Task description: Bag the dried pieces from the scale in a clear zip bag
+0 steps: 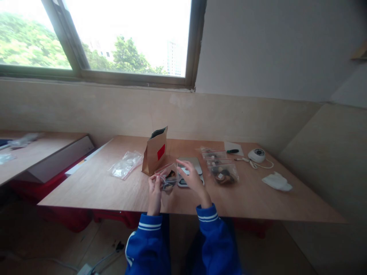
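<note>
surface: plywood table [258, 198], scale [190, 168], kraft pouch [155, 151]
room: window [114, 38], plain wall
left hand [155, 185]: fingers pinched on zip bag [169, 177]
right hand [191, 176]: fingers gripping same zip bag

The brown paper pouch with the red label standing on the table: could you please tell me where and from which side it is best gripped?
Probably the brown paper pouch by its open top edge, from above: it stands upright, and both hands are busy at a clear zip bag beside it.
</note>
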Tool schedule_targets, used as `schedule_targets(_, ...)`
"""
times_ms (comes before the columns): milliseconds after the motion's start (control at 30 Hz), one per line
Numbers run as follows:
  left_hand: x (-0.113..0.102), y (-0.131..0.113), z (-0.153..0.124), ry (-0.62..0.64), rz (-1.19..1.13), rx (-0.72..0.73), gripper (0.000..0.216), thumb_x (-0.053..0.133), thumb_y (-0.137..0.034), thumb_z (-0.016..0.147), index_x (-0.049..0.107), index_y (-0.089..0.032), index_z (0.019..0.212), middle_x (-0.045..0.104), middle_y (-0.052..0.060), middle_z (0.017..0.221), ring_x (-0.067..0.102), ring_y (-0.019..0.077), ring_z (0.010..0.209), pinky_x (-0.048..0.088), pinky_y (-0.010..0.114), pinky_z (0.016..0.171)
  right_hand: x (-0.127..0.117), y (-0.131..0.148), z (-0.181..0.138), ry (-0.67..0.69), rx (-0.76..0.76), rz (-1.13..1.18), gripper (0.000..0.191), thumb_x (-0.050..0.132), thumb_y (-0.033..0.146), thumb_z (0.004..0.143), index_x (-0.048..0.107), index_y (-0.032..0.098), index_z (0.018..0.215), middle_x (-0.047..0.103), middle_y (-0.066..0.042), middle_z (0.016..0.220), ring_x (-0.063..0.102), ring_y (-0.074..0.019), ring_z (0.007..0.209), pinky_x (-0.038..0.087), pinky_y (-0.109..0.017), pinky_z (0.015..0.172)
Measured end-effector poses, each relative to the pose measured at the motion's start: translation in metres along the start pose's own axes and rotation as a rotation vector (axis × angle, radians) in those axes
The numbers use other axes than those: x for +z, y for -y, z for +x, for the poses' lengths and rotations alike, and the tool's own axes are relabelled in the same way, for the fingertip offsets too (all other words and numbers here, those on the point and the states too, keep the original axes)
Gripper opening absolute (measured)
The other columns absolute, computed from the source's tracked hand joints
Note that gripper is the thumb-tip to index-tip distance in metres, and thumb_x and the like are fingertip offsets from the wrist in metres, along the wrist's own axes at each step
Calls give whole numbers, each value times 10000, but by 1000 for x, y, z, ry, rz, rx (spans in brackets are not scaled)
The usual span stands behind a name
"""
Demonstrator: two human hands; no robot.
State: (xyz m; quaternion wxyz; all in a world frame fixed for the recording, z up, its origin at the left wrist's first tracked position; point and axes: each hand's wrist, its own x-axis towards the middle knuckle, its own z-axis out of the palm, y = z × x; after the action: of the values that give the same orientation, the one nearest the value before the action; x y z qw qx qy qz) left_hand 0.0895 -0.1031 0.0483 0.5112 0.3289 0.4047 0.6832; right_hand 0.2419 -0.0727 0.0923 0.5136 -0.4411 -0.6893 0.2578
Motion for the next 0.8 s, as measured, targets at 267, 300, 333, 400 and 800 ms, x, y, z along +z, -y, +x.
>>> schedule_targets(267,0,-20,-8,201,-53,-130,338,638,-467,784,493,-205,941,686,124,1128,670,242,997,506,415,895,5,-7,-53,-236,234,255,413,483,458,914,588,208,1224,610,-106,1282,556,-240,1199,434,-420,1019)
schedule_targets(300,0,-22,-9,245,-52,-154,334,648,-457,776,508,-198,933,691,123,1119,675,242,980,504,413,896,4,-6,-57,-233,243,272,424,495,464,907,577,212,1238,601,-103,1296,548,-238,1212,427,-416,1028)
schedule_targets(333,2,-24,-11,285,-49,-175,333,653,-453,771,522,-191,929,695,122,1107,678,241,964,504,408,892,4,-5,-59,-223,246,282,431,507,469,900,570,218,1245,595,-99,1304,543,-235,1218,424,-409,1031)
schedule_targets(400,4,-26,-14,336,-48,-202,333,650,-454,771,550,-184,938,705,112,1074,682,236,941,505,392,881,2,-1,-60,-195,247,285,409,527,480,886,600,217,1190,628,-93,1249,569,-233,1178,441,-391,1004)
schedule_targets(800,5,-17,-9,408,-85,-324,613,533,-669,775,684,-132,1030,715,147,1000,645,318,1027,489,455,895,-8,-2,-61,-648,323,171,386,600,554,791,596,171,743,605,-17,671,565,-179,641,461,-289,618)
